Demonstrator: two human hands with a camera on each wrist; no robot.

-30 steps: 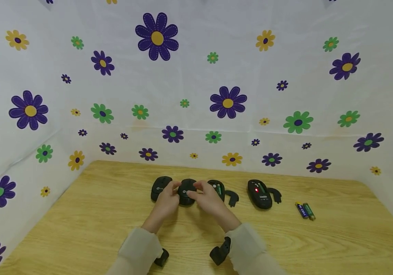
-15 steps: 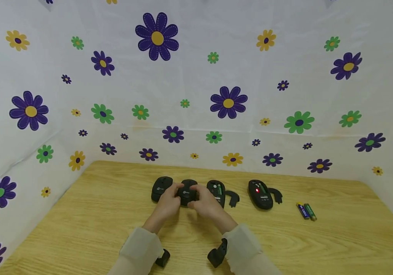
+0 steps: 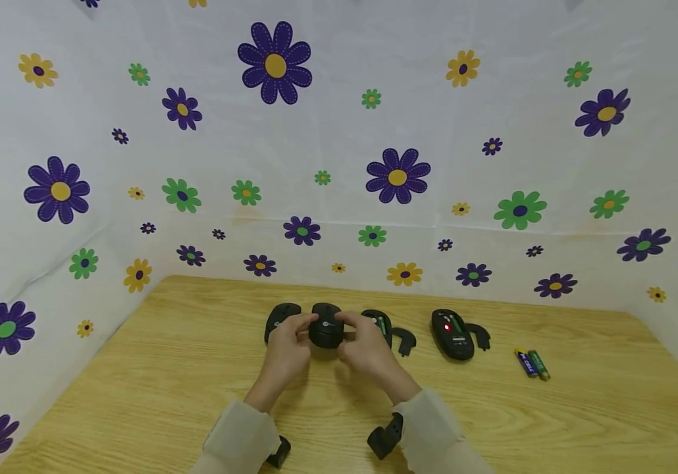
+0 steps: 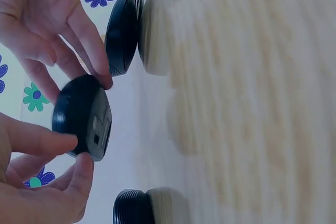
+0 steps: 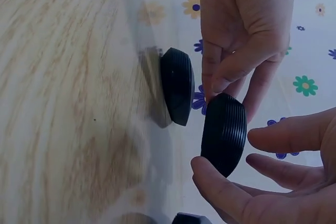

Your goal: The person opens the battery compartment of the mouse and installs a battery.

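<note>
A black computer mouse (image 3: 326,326) is lifted off the table between the two hands, its label side tilted up. The left hand (image 3: 287,349) grips its left side between thumb and fingers, plainly seen in the right wrist view. The right hand (image 3: 370,345) holds the opposite side, thumb at the lower edge and fingertips close along the top. In the left wrist view the raised mouse (image 4: 81,116) shows part of its underside. Another black mouse (image 3: 280,316) stands just left, partly behind the left hand.
Right of the hands, an upturned mouse (image 3: 384,324) with a battery has a detached cover (image 3: 404,341) beside it. Further right lies an upturned mouse (image 3: 453,336) with a red light, next to a cover (image 3: 480,336). Two batteries (image 3: 532,364) lie on the wooden table (image 3: 599,408).
The hands closed in on the middle mouse and raised it from the table, tilting it. The other mice, covers and batteries stayed where they were.
</note>
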